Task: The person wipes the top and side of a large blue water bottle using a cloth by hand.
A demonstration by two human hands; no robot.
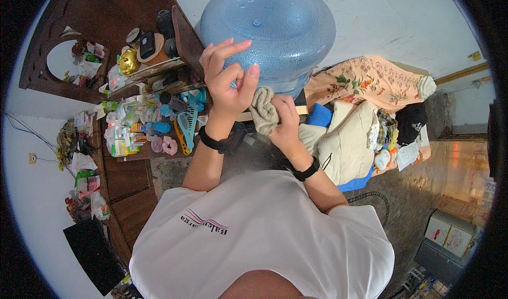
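My right hand (pixel 283 120) is closed around a bunched grey-beige cloth (pixel 263 110), which sticks out to the left of its fingers. My left hand (pixel 230 77) is raised beside it, fingers bent and apart, with nothing seen in it; its thumb is just above the cloth. Behind both hands stands a large blue translucent plastic water bottle (pixel 270 25), with droplets on its surface. Whether the left fingers touch the bottle cannot be told. Each wrist wears a black band. The bottle's lower part is partly hidden by the hands.
At left, a dark wooden dresser (pixel 135 196) holds packets, bottles, a light-blue comb (pixel 187 126) and a pink scrunchie (pixel 170 145). A golden ornament (pixel 128 61) sits on its shelf. To the right lie a floral cloth (pixel 357 81), a cream quilted item (pixel 349 140) and a black cap (pixel 410 122).
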